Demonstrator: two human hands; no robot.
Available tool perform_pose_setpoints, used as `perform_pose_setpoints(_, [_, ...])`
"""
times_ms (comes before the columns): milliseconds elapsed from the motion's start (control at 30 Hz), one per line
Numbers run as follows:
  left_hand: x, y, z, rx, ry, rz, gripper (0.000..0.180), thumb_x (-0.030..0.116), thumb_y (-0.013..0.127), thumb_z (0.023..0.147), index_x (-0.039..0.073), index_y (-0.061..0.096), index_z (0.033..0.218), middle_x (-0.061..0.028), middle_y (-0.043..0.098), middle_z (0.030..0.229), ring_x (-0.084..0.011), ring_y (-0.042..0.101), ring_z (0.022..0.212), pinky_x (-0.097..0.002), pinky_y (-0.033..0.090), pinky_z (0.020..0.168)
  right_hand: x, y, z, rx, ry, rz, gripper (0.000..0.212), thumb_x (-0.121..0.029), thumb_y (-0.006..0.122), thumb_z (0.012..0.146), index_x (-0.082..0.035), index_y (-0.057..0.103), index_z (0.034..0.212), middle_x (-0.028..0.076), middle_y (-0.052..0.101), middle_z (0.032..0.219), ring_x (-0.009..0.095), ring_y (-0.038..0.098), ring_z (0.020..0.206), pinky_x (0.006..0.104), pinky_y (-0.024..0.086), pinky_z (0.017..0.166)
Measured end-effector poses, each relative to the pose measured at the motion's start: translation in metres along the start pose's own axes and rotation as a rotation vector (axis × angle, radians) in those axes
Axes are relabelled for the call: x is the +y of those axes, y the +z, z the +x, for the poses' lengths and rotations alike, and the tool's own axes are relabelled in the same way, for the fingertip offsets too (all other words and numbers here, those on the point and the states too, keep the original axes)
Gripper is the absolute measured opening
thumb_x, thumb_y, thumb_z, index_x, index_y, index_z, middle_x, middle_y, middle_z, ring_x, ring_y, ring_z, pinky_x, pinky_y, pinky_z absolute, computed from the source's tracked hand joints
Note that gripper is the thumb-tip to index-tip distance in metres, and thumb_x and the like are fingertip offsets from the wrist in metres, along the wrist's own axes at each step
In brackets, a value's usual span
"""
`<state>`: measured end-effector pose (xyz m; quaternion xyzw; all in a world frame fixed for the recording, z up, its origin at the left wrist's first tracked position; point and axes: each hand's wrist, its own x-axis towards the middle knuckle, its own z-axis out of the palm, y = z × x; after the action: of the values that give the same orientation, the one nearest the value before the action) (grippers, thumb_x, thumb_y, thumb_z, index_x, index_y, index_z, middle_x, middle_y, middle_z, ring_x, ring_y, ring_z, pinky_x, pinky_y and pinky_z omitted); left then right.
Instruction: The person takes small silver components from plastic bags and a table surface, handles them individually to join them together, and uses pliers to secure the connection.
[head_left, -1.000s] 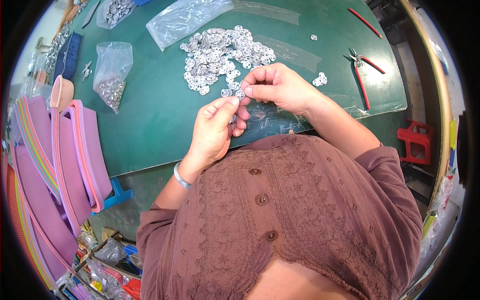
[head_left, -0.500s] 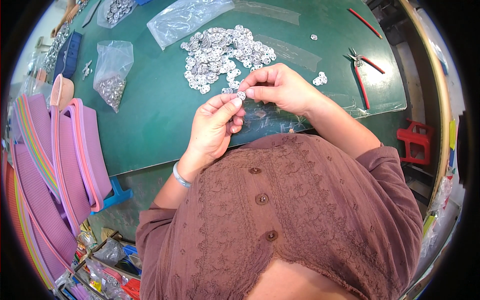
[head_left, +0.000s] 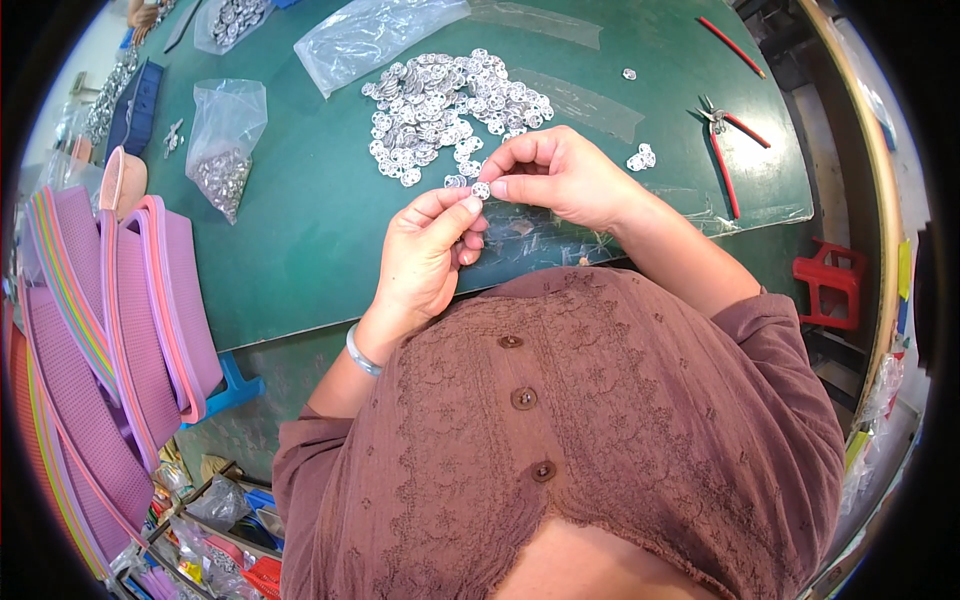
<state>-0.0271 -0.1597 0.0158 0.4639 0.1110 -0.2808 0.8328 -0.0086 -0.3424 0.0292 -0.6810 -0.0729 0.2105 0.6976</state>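
Between the thumb and fingers of my left hand (head_left: 432, 240) is a small round silver openwork metal disc (head_left: 481, 190). The thumb and forefinger of my right hand (head_left: 560, 178) pinch close against the disc's right edge; whether they also grip a smaller part cannot be seen. Just beyond my hands spreads a pile of similar silver discs (head_left: 425, 100), with a few strays at its near edge. A small group of discs (head_left: 641, 157) lies apart, right of my right hand, and a single disc (head_left: 628, 74) lies farther off.
Red-handled pliers (head_left: 722, 135) and a red pencil (head_left: 730, 47) lie on the green table (head_left: 300, 280) at right. A bag of small metal parts (head_left: 222, 170), a flat plastic bag (head_left: 370, 40) and a blue bin (head_left: 135, 110) are left. Pink-purple padded seats (head_left: 175, 300) flank the table.
My hands and the disc stay almost in place, with only a very slight shift. At the far upper left, another person's hand has moved.
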Motion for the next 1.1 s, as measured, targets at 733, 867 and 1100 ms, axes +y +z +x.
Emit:
perform_pose_setpoints(733, [0.010,-0.018,-0.003,-0.060,0.081,-0.136,0.006,0.005,0.047,0.077,0.004,0.047,0.083,-0.0116,0.054,0.082,-0.0184,0.051,0.068,-0.0259,0.042,0.058,0.004,0.011,0.029,0.161,-0.368,-1.180,0.015,-0.019,0.062,0.070,-0.005,0.061,0.076,0.009,0.056,0.079,0.028,0.057,0.079,0.0382,0.047,0.067])
perform_pose_setpoints(867, [0.009,-0.019,-0.003,-0.042,0.081,-0.196,0.007,0.006,0.048,0.077,0.005,0.047,0.083,-0.0113,0.053,0.082,-0.0174,0.050,0.067,-0.0251,0.041,0.057,0.006,0.011,0.031,0.152,-0.390,-1.175,0.014,-0.017,0.061,0.070,-0.005,0.060,0.076,0.010,0.056,0.079,0.028,0.057,0.079,0.0386,0.047,0.067])
perform_pose_setpoints(1100, [0.009,-0.020,-0.002,-0.049,0.058,-0.188,0.006,0.006,0.049,0.079,0.005,0.048,0.085,-0.0092,0.052,0.079,-0.0150,0.048,0.064,-0.0230,0.039,0.054,0.002,0.012,0.031,0.132,-0.283,-1.077,0.013,-0.013,0.058,0.068,-0.004,0.059,0.078,0.011,0.058,0.084,0.029,0.057,0.081,0.0396,0.047,0.068])
